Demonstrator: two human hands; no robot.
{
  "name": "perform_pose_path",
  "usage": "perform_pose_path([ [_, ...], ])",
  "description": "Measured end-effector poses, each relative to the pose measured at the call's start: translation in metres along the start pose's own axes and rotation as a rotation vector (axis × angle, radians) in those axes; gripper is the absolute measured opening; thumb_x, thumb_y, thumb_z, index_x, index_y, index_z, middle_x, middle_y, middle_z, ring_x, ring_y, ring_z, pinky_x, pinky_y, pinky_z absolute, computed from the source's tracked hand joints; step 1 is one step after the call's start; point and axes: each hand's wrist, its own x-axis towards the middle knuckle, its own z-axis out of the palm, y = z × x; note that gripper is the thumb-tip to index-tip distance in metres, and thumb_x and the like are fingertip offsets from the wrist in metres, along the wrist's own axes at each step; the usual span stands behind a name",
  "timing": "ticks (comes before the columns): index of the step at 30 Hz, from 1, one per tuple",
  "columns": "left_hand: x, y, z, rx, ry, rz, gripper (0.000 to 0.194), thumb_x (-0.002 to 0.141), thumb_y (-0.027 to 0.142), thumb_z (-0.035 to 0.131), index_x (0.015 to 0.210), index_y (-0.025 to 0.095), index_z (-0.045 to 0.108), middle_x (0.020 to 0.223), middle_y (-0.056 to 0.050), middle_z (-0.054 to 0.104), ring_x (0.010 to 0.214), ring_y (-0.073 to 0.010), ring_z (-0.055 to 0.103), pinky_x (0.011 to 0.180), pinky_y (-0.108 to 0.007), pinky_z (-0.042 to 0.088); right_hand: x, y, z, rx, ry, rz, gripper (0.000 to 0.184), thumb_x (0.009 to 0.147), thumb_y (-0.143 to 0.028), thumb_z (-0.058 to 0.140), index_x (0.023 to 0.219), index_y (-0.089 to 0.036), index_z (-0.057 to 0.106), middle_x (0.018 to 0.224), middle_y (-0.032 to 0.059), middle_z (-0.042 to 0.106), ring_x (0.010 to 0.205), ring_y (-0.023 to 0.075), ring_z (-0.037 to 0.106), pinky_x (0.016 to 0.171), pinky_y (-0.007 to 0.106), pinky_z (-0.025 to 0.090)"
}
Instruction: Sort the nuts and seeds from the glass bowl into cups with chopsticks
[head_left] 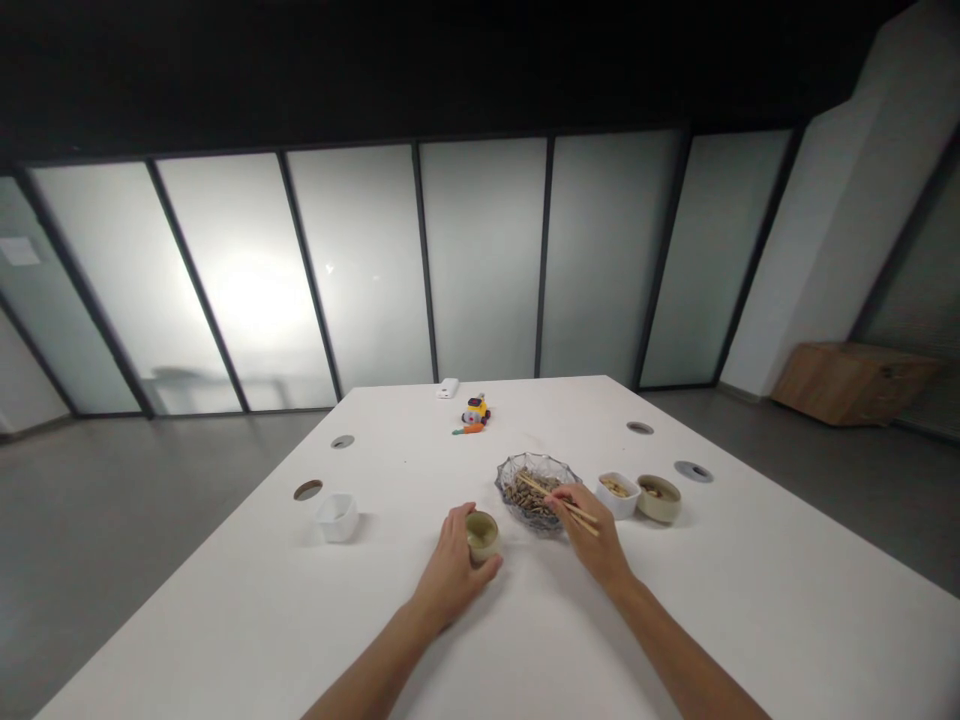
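Hands — left (454,560) seemingly curled round cup (484,534), right (594,545) pinching chopsticks (583,516).

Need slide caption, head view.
Right hand holds chopsticks at a glass bowl of small brown pieces; left hand grasps a small cup.

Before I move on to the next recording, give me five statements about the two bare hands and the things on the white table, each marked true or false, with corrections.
1. The right hand holds pale wooden chopsticks. True.
2. The left hand grips the orange carrot-shaped toy. False: it is around the small round greenish-beige cup.
3. The chopsticks reach over the clear glass bowl with a jagged rim. True.
4. The yellow toy vehicle stands nearer the person than the glass bowl. False: it stands beyond it.
5. The square white container holding pale pieces is left of the glass bowl. False: it is to the right.
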Motion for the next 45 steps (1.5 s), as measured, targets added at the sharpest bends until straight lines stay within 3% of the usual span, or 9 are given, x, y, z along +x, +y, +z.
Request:
perform_pose_path([
  [10, 0.000, 0.001, -0.001, -0.008, -0.009, -0.001, 0.069, 0.080, 0.027, 0.072, 0.142, 0.019, 0.044, 0.142, -0.015, 0.055, 0.136, -0.0307, 0.052, 0.120, -0.049, 0.040, 0.000, 0.005, 0.002, 0.040, 0.035, -0.036, 0.039, 0.099, -0.055, 0.060, 0.086, -0.022, 0.075, 0.086, 0.0070, 0.075, 0.081, 0.0234, 0.070, 0.077, 0.037, 0.058],
  [17, 0.000, -0.002, 0.000, -0.013, -0.004, 0.005, 0.069, 0.080, 0.026, 0.072, 0.143, 0.019, 0.045, 0.142, -0.015, 0.055, 0.136, -0.0302, 0.052, 0.120, -0.049, 0.040, 0.002, -0.003, -0.001, 0.017, 0.118, 0.014, 0.038, 0.099, -0.056, 0.061, 0.087, -0.023, 0.075, 0.084, 0.0069, 0.075, 0.078, 0.0232, 0.069, 0.072, 0.036, 0.056],
  [27, 0.000, 0.001, -0.001, -0.013, -0.013, -0.013, 0.068, 0.080, 0.026, 0.071, 0.142, 0.018, 0.044, 0.142, -0.016, 0.053, 0.137, -0.0305, 0.051, 0.121, -0.049, 0.038, 0.001, -0.005, 0.005, 0.173, 0.076, 0.013, 0.036, 0.092, -0.055, 0.070, 0.084, -0.021, 0.079, 0.088, 0.0087, 0.079, 0.083, 0.0261, 0.073, 0.082, 0.043, 0.061],
  [39, 0.000, 0.001, -0.002, -0.009, -0.012, -0.013, 0.068, 0.080, 0.026, 0.072, 0.143, 0.018, 0.046, 0.142, -0.015, 0.053, 0.137, -0.0304, 0.051, 0.120, -0.047, 0.039, 0.001, -0.002, 0.001, 0.097, 0.090, -0.010, 0.037, 0.098, -0.055, 0.063, 0.087, -0.022, 0.078, 0.091, 0.0095, 0.078, 0.086, 0.0257, 0.072, 0.083, 0.042, 0.060],
  [45, 0.000, -0.002, -0.002, -0.002, -0.025, -0.005, 0.069, 0.082, 0.027, 0.071, 0.144, 0.018, 0.043, 0.142, -0.015, 0.053, 0.137, -0.0301, 0.051, 0.121, -0.047, 0.038, 0.004, 0.000, -0.004, 0.039, 0.135, 0.080, 0.048, 0.097, -0.064, 0.058, 0.086, -0.022, 0.078, 0.086, 0.0096, 0.078, 0.079, 0.0252, 0.072, 0.075, 0.038, 0.058],
])
